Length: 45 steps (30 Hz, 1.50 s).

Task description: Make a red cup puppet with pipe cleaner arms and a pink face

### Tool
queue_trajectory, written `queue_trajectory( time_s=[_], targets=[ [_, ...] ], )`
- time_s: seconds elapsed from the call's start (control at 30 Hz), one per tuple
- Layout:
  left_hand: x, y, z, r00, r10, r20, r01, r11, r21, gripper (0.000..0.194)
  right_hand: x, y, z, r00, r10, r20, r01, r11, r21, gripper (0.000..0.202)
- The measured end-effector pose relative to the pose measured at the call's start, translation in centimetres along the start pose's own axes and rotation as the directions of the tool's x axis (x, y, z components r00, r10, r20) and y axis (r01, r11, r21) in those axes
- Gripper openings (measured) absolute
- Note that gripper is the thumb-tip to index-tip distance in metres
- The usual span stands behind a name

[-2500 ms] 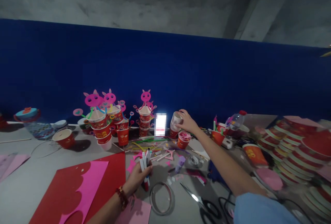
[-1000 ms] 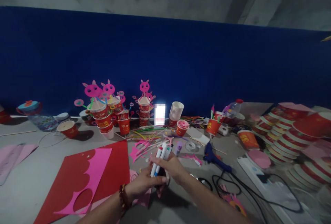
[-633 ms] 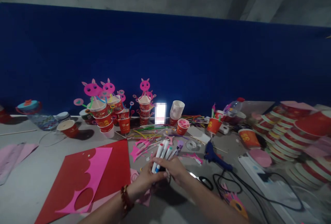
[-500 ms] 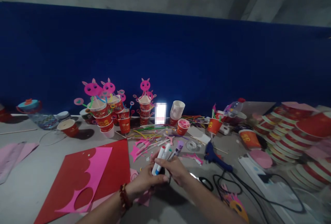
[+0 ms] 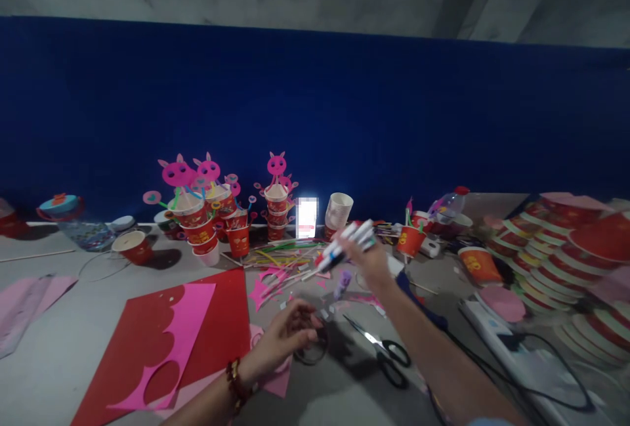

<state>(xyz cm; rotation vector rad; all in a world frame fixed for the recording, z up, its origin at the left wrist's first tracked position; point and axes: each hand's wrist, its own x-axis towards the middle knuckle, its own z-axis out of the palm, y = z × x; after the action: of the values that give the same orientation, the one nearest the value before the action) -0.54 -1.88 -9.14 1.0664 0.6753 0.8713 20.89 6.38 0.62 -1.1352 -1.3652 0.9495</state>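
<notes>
My right hand (image 5: 367,258) is closed around a bundle of several white markers (image 5: 339,247), raised over the far middle of the table and slightly blurred. Red, blue and green parts show on the markers. My left hand (image 5: 290,334) holds nothing, with its fingers loosely curled and apart. Just beside its fingertips is a dark ring-shaped thing (image 5: 325,346), perhaps a tape roll. Between the two arms lie scissors (image 5: 377,342) with black handles. A purple tube (image 5: 342,283) sits below the markers, among pink paper scraps.
Red card (image 5: 224,318) and a cut pink sheet (image 5: 191,321) lie on the left. Behind are paper cups with pink animal faces (image 5: 276,164), loose sticks (image 5: 280,256) and a lit phone (image 5: 307,219). Stacked cups (image 5: 546,268) and a power strip (image 5: 497,340) stand right.
The markers were held low between both hands. My right hand has carried them up and away, and my left hand has let go. The scissors and ring are now uncovered.
</notes>
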Motion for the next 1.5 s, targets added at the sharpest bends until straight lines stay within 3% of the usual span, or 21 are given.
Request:
queue_trajectory(
  time_s=[0.1,0.2,0.27,0.4,0.57,0.67,0.77,0.87,1.03,1.17,1.3,1.37,1.43,1.5],
  targets=[
    [0.9,-1.1,-1.1,0.983,0.029,-0.183,-0.035,0.999,-0.030,0.043,7.9,-2.2,-3.6,0.938,-0.157,-0.310,0.095,0.974,-0.204,0.045],
    [1.5,-2.1,-2.0,0.965,0.062,-0.256,-0.069,0.997,-0.019,0.038,13.9,-2.5,-5.0,0.876,-0.238,-0.420,0.067,0.921,-0.383,0.041],
    [1.7,-2.4,-2.2,0.961,0.079,-0.266,-0.084,0.996,-0.005,0.040,16.1,-1.6,-4.9,0.872,-0.248,-0.422,0.027,0.885,-0.464,0.036],
    [1.7,-2.2,-2.3,0.955,0.109,-0.277,-0.107,0.994,0.024,0.043,17.5,0.9,-4.7,0.917,-0.215,-0.335,-0.014,0.823,-0.567,0.034],
    [1.5,-2.1,-2.6,0.939,0.122,-0.322,-0.111,0.992,0.054,0.043,17.3,3.3,-6.3,0.947,-0.225,-0.230,0.037,0.787,-0.616,0.039],
    [1.6,-2.2,-3.0,0.924,0.127,-0.360,-0.106,0.991,0.076,0.043,16.6,4.0,-7.3,0.953,-0.233,-0.194,0.076,0.804,-0.590,0.055],
    [1.5,-1.8,-3.0,0.906,0.164,-0.391,-0.129,0.985,0.115,0.042,14.7,4.2,-8.1,0.945,-0.264,-0.191,0.115,0.820,-0.560,0.070],
    [1.2,-0.5,-3.0,0.884,0.225,-0.409,-0.164,0.970,0.178,0.039,10.6,4.3,-8.5,0.943,-0.287,-0.168,0.154,0.824,-0.545,0.058],
    [0.6,2.4,-4.7,0.862,0.288,-0.417,-0.156,0.933,0.323,0.027,0.0,5.4,-8.1,0.975,-0.223,-0.015,0.183,0.839,-0.513,0.034],
    [-0.4,4.2,-6.7,0.915,0.250,-0.317,-0.060,0.861,0.505,0.021,-8.5,6.5,-6.8,0.984,-0.168,0.051,0.169,0.833,-0.526,0.030],
    [-2.3,4.6,-7.2,0.969,0.162,-0.188,0.015,0.717,0.697,0.012,-13.8,7.3,-4.4,0.963,-0.038,0.267,0.185,0.815,-0.550,0.026],
    [-3.4,4.5,-6.9,0.991,0.090,-0.097,0.021,0.618,0.786,0.022,-14.8,7.4,-2.9,0.923,-0.015,0.386,0.241,0.803,-0.545,0.023],
    [-4.4,4.1,-6.5,1.000,-0.023,0.015,-0.003,0.439,0.899,0.045,-15.1,7.4,-1.4,0.873,0.013,0.488,0.302,0.770,-0.561,0.026],
    [-5.2,3.8,-6.3,0.989,-0.124,0.079,-0.048,0.240,0.970,0.054,-14.8,7.3,-0.1,0.828,0.069,0.556,0.346,0.718,-0.604,0.031]
  ],
)
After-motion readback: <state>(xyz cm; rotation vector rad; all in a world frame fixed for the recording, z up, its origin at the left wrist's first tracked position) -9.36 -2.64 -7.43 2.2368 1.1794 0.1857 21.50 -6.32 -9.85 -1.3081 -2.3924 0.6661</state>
